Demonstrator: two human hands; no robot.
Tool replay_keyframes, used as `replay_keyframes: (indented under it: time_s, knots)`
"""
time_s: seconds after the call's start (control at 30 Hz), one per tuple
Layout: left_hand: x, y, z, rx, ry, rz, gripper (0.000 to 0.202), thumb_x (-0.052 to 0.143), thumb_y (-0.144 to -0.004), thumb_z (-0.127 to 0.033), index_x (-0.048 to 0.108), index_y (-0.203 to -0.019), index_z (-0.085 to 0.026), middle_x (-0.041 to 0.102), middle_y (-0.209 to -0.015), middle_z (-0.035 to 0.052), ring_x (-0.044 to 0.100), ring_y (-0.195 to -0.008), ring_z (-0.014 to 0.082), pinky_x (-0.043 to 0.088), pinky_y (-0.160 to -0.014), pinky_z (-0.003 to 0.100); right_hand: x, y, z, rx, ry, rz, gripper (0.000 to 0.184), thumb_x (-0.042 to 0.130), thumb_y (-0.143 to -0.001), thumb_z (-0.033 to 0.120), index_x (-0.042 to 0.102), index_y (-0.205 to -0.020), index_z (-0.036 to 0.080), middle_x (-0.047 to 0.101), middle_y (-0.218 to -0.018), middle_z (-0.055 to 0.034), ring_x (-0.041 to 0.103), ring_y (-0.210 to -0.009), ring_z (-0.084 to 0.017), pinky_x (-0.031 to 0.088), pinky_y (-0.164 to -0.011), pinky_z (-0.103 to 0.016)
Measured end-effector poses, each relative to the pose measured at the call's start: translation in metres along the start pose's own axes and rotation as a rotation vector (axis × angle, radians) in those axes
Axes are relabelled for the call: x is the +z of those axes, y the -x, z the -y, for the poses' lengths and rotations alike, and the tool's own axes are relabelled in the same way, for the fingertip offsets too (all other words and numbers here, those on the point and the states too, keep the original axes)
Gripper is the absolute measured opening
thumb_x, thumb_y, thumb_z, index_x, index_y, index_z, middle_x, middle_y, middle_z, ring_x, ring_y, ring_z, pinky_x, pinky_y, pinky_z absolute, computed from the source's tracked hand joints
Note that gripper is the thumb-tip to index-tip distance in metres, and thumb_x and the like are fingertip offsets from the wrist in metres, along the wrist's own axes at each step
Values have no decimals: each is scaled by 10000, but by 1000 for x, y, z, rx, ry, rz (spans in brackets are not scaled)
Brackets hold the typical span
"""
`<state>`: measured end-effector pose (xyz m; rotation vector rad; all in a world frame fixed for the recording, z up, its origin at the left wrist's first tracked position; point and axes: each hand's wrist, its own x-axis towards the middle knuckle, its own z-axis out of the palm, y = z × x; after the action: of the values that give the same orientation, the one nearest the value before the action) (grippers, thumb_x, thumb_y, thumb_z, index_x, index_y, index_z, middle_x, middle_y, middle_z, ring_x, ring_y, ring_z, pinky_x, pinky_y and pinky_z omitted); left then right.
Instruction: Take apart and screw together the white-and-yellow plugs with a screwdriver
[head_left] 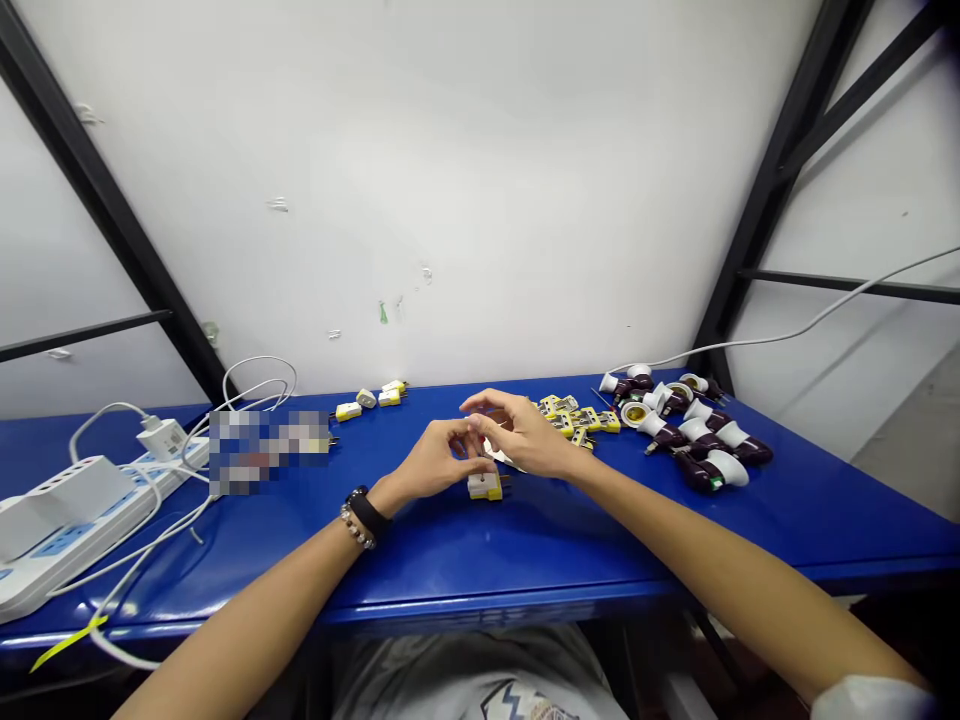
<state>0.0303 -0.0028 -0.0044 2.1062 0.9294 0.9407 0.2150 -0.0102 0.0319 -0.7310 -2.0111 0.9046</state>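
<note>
My left hand (439,462) and my right hand (521,432) meet over the middle of the blue table (450,550). The left hand's fingers pinch a small yellow and white plug adapter (486,487) that rests on the table. My right hand curls over it, fingertips against the left hand's, with a small white piece partly hidden beneath the palm. A dark wristband and a bead bracelet sit on my left wrist.
A pile of yellow plug parts (574,418) lies just right of my hands. Several maroon and white lamp sockets (690,430) lie further right. Three small plugs (371,398) lie at the back. White power strips (75,510) and cables fill the left side.
</note>
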Motion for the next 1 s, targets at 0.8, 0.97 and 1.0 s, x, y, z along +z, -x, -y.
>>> replay_keyframes:
  time_s: [0.8,0.97,1.0]
  knots:
    - [-29,-2,-2,-44,-197,68,276,624,-889,-361,793,-977,-161,784,-916,70,666,-788,195,476,-697,278,-15,-11,-4,-55,-231,-455,381,577,-916,546,582,-1024,181,651,-795,-24,529,-533,-103,433,-507,-247]
    - [-57,-3,23,-145,-466,64,245,697,-823,-371,799,-956,-193,788,-835,59,684,-761,218,485,-702,291,-23,-7,1,-37,87,-370,300,467,-991,437,624,-971,182,555,-648,14,475,-552,-123,379,-533,-253]
    - [-61,-3,27,-166,-508,79,231,702,-814,-373,801,-932,-201,789,-833,57,684,-763,221,483,-694,290,-23,-6,2,-18,169,-267,285,456,-995,389,645,-963,179,561,-649,13,466,-551,-121,363,-535,-253]
